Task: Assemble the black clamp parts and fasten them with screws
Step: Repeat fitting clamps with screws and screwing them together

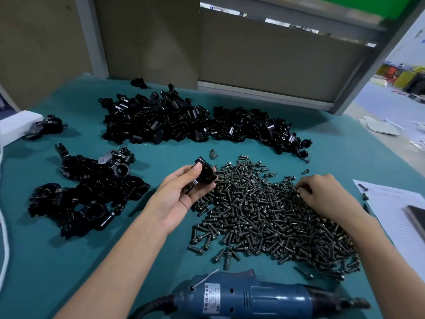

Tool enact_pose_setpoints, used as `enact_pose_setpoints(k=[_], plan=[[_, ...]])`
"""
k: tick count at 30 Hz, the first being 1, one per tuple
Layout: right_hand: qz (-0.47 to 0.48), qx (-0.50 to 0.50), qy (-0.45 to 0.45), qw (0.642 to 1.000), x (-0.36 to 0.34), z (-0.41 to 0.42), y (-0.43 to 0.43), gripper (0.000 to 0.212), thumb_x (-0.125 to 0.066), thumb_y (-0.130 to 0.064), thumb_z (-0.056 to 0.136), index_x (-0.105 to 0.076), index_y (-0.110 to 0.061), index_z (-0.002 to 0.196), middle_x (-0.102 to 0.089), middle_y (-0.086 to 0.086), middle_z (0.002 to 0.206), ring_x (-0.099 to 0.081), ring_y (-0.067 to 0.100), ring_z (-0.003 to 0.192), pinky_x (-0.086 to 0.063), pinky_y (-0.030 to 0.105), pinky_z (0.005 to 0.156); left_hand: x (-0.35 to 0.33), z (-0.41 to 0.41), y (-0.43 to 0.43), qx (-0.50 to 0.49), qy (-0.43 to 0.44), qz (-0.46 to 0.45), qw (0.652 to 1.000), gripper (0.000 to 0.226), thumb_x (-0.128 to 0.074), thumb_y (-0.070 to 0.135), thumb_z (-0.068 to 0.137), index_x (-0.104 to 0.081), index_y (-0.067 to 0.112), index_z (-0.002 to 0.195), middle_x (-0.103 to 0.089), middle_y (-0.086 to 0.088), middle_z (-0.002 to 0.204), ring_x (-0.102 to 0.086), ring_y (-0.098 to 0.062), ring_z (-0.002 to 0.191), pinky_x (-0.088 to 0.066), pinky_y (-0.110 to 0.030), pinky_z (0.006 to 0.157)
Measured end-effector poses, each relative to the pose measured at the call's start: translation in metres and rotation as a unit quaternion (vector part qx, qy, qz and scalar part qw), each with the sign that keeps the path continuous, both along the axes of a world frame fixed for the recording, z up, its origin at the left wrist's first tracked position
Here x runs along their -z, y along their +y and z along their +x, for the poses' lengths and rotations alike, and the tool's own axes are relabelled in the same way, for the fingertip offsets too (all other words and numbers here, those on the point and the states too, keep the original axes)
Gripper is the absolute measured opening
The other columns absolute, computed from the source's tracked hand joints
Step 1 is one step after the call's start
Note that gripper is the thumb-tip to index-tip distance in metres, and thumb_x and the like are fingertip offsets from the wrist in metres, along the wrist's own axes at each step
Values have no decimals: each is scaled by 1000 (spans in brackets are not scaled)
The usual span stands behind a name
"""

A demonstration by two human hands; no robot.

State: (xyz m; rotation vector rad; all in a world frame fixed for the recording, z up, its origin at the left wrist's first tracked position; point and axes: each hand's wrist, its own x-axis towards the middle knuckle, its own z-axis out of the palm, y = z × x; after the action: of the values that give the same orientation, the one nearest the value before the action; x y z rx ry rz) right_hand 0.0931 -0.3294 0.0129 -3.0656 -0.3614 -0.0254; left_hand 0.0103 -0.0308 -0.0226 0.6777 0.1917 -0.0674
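Clamp piece sits raised above the green mat, pinched between the thumb and curled fingers of the left hand, just at the near-left edge of the screw pile. The right hand lies knuckles-up on the far right of that pile, fingers bent down into the screws. Whether they have closed on one I cannot tell, since the tips are buried. Loose clamp parts are heaped at the back of the mat, and what look like finished clamps lie to the left. The step in hand appears to be fetching a screw for the held piece. Next, I judge, one screw must be singled out, carried across and started in the piece's hole — then the blue electric screwdriver, lying untouched at the near edge, would be needed to drive it.
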Motion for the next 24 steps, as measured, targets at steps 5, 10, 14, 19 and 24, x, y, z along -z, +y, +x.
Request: enact_pose_setpoints(k=[5, 10, 14, 19, 24], plan=[[105, 24, -40, 993, 4, 7, -6, 23, -47, -5, 98, -70, -6, 100, -69, 11, 67, -64, 32, 59, -56, 41, 60, 1, 0, 0, 1, -1, 4, 1000, 49, -69, 16, 78, -59, -10, 118, -69, -23, 116, -69, -32, 104, -61, -33, 79], [146, 38, -1, 989, 5, 7, 2, 18, -55, -17, 99, -69, -13, 90, -63, 1, 64, -48, 13, 49, -36, 13, 44, 2, 0, 1, 5, -4, 11, 1000, 43, -69, 17, 78, -62, -8, 113, -69, -23, 115, -69, -31, 105, -61, -32, 77], [335, 20, -3, 942, -13, -6, 26, 5, -68, -12, 89, -68, -15, 93, -72, -1, 76, -68, 6, 65, -54, 19, 67, 1, 0, -1, 8, -10, 29, 1000, 38, -68, 17, 77, -64, -4, 108, -72, -20, 111, -70, -29, 103, -60, -29, 74], [479, -105, -12, 871, -31, -38, 108, 8, -77, -13, 80, -69, -16, 83, -73, -4, 73, -70, 8, 67, -56, 18, 65, 0, -1, -6, 18, -30, 87, 996, 30, -70, 17, 75, -65, 2, 100, -71, -18, 109, -70, -24, 95, -60, -31, 77], [491, -134, -40, 860, -22, -41, 155, 9, -80, -13, 80, -71, -11, 78, -69, -9, 71, -65, 3, 67, -51, 18, 67, 0, -1, -8, -1, -54, 99, 994, 30, -69, 16, 77, -63, 4, 103, -71, -12, 99, -69, -20, 88, -59, -31, 77]])
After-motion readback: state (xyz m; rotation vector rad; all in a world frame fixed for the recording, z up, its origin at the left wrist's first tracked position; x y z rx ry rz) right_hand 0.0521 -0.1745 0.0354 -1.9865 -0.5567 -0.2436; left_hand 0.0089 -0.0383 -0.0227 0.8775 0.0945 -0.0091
